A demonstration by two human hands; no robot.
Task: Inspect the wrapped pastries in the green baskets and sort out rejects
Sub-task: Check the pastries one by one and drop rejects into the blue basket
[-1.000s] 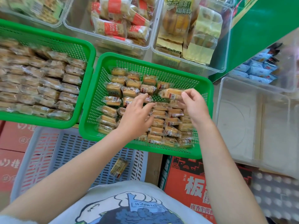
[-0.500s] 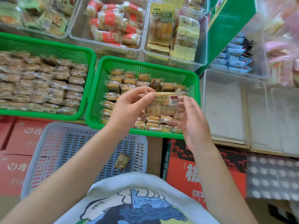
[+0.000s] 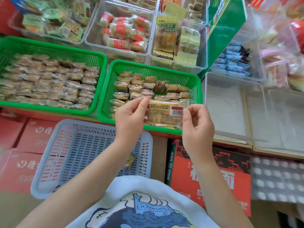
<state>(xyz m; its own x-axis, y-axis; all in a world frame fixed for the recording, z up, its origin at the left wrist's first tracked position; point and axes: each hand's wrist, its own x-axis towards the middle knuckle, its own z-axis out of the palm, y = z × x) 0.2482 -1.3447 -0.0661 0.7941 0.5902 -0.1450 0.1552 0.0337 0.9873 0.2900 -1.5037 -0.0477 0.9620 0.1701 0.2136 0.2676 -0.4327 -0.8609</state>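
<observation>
- Head view: I have one wrapped pastry (image 3: 164, 113) held up at frame centre, over the near edge of the right basket (image 3: 105, 102), label and barcode facing me.
- My left hand (image 3: 130, 119) pinches the wrapper's left end; my right hand (image 3: 196, 124) pinches its right end by the barcode. Both grips are narrow, on film only.
- Risk, as I judge it: the clear film looks slick and crinkly, so a fingertip pinch could slip and drop the pastry among the checked ones, or tugging the two ends apart could split a seam and make a reject of a good piece.
- The pastry is a flat golden block, soft-looking, inside glossy wrap with a printed panel.
- Pastries in the right basket lie in loose rows; the left basket (image 3: 97, 96), upper left, is packed fuller.
- Both baskets are rigid green lattice plastic.
- Lower left, a pale blue crate (image 3: 49, 155) holds one pastry (image 3: 130, 162), possibly a reject.
</observation>
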